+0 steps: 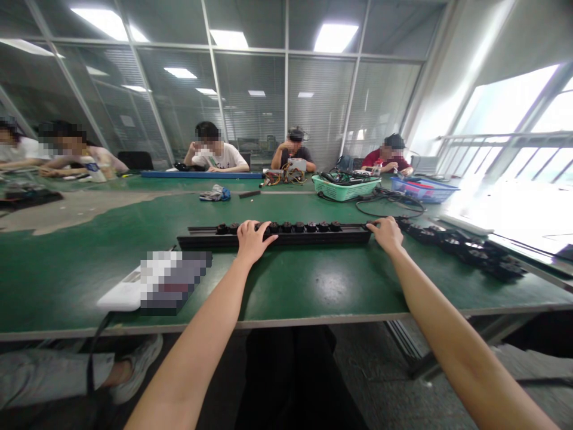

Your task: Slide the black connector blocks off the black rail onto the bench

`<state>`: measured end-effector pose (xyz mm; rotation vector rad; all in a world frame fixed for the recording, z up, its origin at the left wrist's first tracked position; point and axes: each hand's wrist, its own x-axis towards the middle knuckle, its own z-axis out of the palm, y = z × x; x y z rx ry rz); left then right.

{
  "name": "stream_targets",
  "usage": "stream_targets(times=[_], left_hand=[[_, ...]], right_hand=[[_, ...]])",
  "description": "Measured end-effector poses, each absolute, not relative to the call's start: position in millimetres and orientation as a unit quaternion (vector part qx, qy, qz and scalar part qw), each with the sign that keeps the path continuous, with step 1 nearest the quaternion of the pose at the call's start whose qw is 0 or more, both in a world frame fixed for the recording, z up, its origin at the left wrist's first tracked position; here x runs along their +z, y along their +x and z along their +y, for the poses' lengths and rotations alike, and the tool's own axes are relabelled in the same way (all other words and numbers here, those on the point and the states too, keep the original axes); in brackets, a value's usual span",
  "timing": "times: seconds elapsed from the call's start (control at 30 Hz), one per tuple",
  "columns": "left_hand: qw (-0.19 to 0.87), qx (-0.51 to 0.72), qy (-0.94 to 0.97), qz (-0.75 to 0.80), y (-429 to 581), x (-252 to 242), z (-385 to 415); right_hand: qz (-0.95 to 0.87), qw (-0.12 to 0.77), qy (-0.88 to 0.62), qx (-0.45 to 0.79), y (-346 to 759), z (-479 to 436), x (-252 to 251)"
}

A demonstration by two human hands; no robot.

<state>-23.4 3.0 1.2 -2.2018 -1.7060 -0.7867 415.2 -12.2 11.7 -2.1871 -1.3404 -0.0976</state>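
Observation:
A long black power strip [313, 236] with a row of black socket modules lies across the green table [313, 280] in front of me. My left hand [253, 237] rests on its middle, fingers curled over the front edge and top. My right hand [385, 232] grips the strip's right end, fingers closed over it. Both arms reach out over the table's near edge.
More black strips [465, 248] lie at the right. A white device [134, 289] sits at the near left. A green basket [345, 186], a blue tray [425, 189] and loose cables [389, 203] stand further back. Several people sit along the far side.

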Motion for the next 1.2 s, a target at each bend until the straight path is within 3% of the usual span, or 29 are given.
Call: stream_targets(times=[0.4,0.87,1.07,1.2], left_hand=[[0.119,-0.265,-0.755,-0.588,-23,2,2],[0.12,-0.261,-0.755,-0.589,-23,2,2],[0.118,-0.271,-0.753,-0.588,-24,1,4],[0.112,-0.268,-0.753,-0.59,-24,1,3]], right_hand=[[-0.48,0.266,-0.833,-0.07,451,-9,0],[-0.521,0.156,-0.835,-0.082,434,-2,-4],[-0.575,0.27,-0.766,-0.1,390,-8,8],[-0.65,0.278,-0.702,-0.079,345,-7,7]])
